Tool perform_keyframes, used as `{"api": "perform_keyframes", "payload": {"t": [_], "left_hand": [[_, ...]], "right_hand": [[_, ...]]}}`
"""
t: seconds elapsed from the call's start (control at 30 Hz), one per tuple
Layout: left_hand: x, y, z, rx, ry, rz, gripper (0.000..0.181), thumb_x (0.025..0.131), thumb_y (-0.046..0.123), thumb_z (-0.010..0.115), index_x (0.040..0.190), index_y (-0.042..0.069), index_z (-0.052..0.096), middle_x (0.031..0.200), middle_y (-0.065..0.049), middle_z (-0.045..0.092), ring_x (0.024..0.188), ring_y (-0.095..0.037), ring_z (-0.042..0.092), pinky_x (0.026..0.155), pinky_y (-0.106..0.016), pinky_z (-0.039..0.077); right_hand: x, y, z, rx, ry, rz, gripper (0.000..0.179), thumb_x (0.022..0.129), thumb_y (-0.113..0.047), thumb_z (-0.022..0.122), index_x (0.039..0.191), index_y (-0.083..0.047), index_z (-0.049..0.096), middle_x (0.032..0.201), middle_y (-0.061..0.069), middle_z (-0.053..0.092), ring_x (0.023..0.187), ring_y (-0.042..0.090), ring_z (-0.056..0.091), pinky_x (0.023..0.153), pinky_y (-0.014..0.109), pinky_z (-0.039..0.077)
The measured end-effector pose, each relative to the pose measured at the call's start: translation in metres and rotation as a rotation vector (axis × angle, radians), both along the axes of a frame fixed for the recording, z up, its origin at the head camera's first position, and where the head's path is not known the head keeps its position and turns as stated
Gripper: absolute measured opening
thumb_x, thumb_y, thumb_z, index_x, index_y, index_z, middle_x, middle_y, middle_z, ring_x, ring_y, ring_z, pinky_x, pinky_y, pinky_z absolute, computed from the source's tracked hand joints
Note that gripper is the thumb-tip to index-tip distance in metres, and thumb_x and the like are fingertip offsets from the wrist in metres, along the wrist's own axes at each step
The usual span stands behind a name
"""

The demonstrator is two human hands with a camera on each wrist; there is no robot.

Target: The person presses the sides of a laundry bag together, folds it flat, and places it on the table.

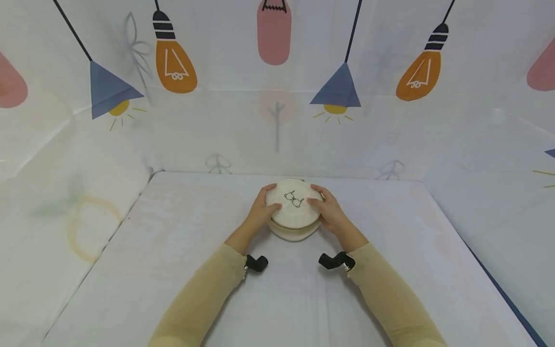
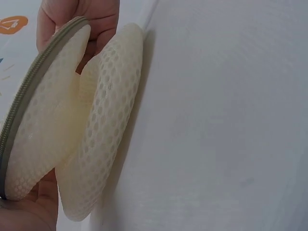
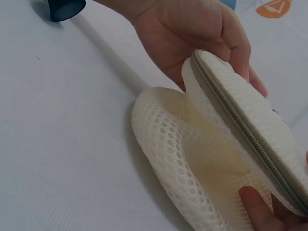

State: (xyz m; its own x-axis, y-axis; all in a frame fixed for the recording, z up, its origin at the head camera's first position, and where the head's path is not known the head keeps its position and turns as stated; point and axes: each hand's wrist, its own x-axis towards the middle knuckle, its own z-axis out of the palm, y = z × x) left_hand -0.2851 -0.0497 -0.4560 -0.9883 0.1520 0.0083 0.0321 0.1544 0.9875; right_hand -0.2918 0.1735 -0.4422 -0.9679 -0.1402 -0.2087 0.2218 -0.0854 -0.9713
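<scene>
A round cream mesh laundry bag (image 1: pixel 294 214) rests on the white table, with a line drawing of what looks like eyeglasses on its top. Its zip-edged upper part (image 3: pixel 245 137) stands tilted away from the padded honeycomb mesh lower part (image 2: pixel 108 115), with a gap between them. My left hand (image 1: pixel 260 207) grips the upper part's left edge, thumb on top. On the opposite edge, my right hand (image 1: pixel 333 209) holds the same part, thumb also over the top and fingers underneath. Each hand's fingers partly disappear behind the bag in the wrist views.
The white table (image 1: pixel 208 212) extends around the bag to a back wall cloth (image 1: pixel 243 130) printed with lamps and bulbs. A black wrist mount (image 1: pixel 257 263) sticks out from the left sleeve, another black mount (image 1: pixel 336 260) from the right.
</scene>
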Motion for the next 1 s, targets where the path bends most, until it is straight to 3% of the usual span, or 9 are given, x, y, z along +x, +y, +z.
{"api": "perform_keyframes", "payload": {"t": [0.3,0.53,0.67,0.8,1.0], "left_hand": [[-0.001,-0.005,0.009,0.024,0.002,0.029,0.060,0.090,0.003,0.064,0.145,0.019,0.048,0.161,-0.004,0.033,0.151,-0.025,0.022,0.122,-0.043,0.015],[-0.003,-0.009,0.018,0.076,0.020,0.036,0.058,0.090,0.001,0.061,0.143,0.020,0.050,0.159,-0.004,0.036,0.150,-0.023,0.026,0.122,-0.040,0.018],[-0.004,-0.011,0.020,0.094,0.046,0.045,0.058,0.089,-0.001,0.062,0.143,0.017,0.050,0.158,-0.006,0.038,0.149,-0.024,0.028,0.122,-0.040,0.020],[-0.003,-0.014,0.015,0.077,0.027,0.026,0.058,0.091,0.000,0.063,0.144,0.016,0.048,0.159,-0.007,0.036,0.149,-0.024,0.027,0.121,-0.040,0.021],[0.000,-0.016,0.008,0.041,0.028,0.019,0.054,0.092,0.002,0.064,0.143,0.015,0.050,0.158,-0.005,0.037,0.149,-0.023,0.028,0.121,-0.038,0.022]], "right_hand": [[0.001,0.000,0.007,0.081,0.027,0.021,0.053,0.102,-0.010,0.058,0.152,-0.017,0.040,0.152,0.014,0.040,0.113,0.022,0.056,0.081,0.027,0.054],[-0.001,-0.002,0.012,0.108,0.079,0.053,0.055,0.100,-0.013,0.062,0.152,-0.017,0.041,0.150,0.014,0.043,0.104,0.017,0.060,0.077,0.026,0.055],[-0.002,-0.002,0.014,0.139,0.103,0.066,0.055,0.100,-0.016,0.063,0.152,-0.018,0.042,0.149,0.015,0.045,0.110,0.023,0.059,0.079,0.027,0.055],[-0.001,-0.001,0.012,0.174,0.102,0.073,0.057,0.099,-0.016,0.064,0.151,-0.018,0.042,0.156,0.011,0.039,0.124,0.026,0.054,0.084,0.027,0.054],[-0.002,0.005,0.001,0.125,0.086,0.077,0.056,0.098,-0.012,0.064,0.151,-0.018,0.044,0.158,0.008,0.036,0.126,0.026,0.053,0.085,0.026,0.055]]}}
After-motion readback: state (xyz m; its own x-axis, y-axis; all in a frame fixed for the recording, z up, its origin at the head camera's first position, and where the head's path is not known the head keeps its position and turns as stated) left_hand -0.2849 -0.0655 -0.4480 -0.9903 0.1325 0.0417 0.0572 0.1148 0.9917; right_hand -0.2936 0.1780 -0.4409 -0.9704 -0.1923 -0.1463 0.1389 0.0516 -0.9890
